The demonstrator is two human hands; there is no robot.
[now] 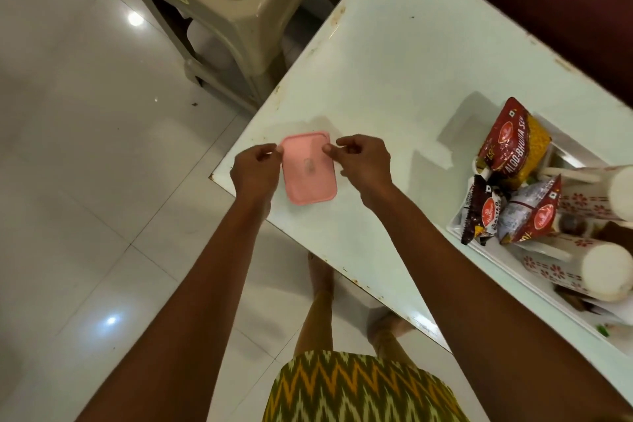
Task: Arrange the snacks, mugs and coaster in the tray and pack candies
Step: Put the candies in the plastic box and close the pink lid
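A small pink lidded box [310, 169] sits near the left corner of the white table [394, 62]. My left hand [255, 168] touches its left edge with curled fingers, thumb at the far left corner. My right hand [364, 164] pinches the far right edge of the pink lid. At the right, a white tray [457, 221] holds three snack packets: a big red one [510, 144], a dark one [479, 216] and a silver-red one [529, 212]. Two white mugs with red flower print [603, 193] [582, 271] lie in the tray on their sides.
A beige plastic stool [233, 3] stands on the glossy tiled floor [85, 147] beyond the table's left edge. A dark red wall runs behind the table. My legs and patterned garment are below the table's near edge.
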